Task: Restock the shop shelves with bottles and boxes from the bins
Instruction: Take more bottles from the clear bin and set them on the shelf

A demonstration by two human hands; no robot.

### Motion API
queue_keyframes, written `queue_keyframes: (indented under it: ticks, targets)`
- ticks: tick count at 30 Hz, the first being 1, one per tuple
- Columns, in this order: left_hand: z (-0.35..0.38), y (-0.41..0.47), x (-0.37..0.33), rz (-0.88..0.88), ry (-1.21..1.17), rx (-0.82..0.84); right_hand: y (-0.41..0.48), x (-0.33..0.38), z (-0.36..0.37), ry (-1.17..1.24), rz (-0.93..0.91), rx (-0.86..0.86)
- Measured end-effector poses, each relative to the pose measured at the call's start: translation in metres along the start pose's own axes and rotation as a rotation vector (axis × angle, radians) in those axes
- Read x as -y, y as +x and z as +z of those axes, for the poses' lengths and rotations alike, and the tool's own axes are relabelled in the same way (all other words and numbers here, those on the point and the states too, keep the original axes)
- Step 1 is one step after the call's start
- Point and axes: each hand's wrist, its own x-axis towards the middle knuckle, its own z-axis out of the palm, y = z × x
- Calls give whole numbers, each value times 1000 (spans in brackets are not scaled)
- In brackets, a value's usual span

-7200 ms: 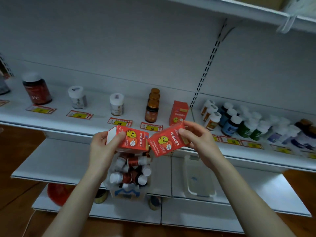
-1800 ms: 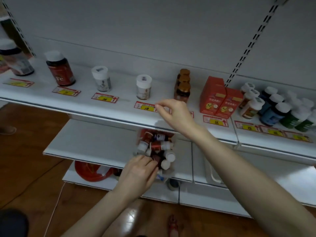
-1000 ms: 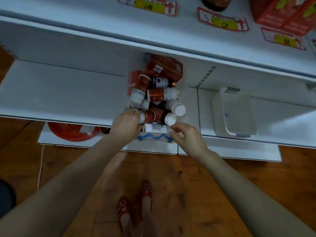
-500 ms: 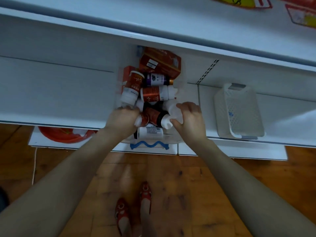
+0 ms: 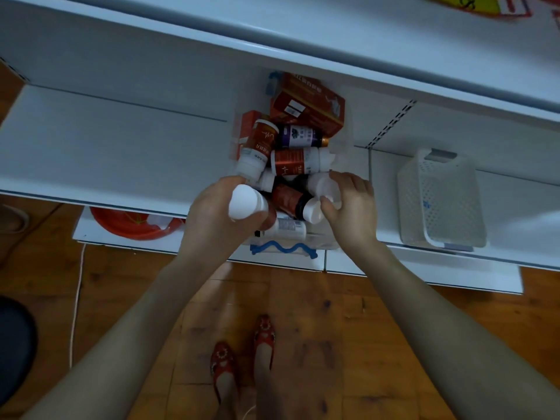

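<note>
Mid-frame over the bin [image 5: 285, 249], my left hand [image 5: 212, 221] grips a bottle [image 5: 245, 204], now lifted. My right hand [image 5: 353, 209] pinches another cap [image 5: 312, 211]. Next, the shelf [image 5: 303, 34].

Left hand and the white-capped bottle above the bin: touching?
Touching. The head view shows the left hand with its fingers curled round the white-capped bottle, cap facing the camera, with no gap between them.

Both arms reach down, left hand [image 5: 216, 216] grips a bottle [image 5: 245, 202], right hand [image 5: 353, 207] curls round a second bottle [image 5: 322, 187].
</note>
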Motion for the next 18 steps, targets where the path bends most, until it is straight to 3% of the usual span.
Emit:
queue_keyframes:
  ticks: [9,12,18]
  targets:
    - [-40,-41,-21,24,-62,-101,-53,48,-65,521,192,36]
    - [-61,-60,-33,28,-105,-110,-65,59,-91,564,247,57]
    - [-105,-91,-58,85,-169,-129,-66,85,-149,532,176,70]
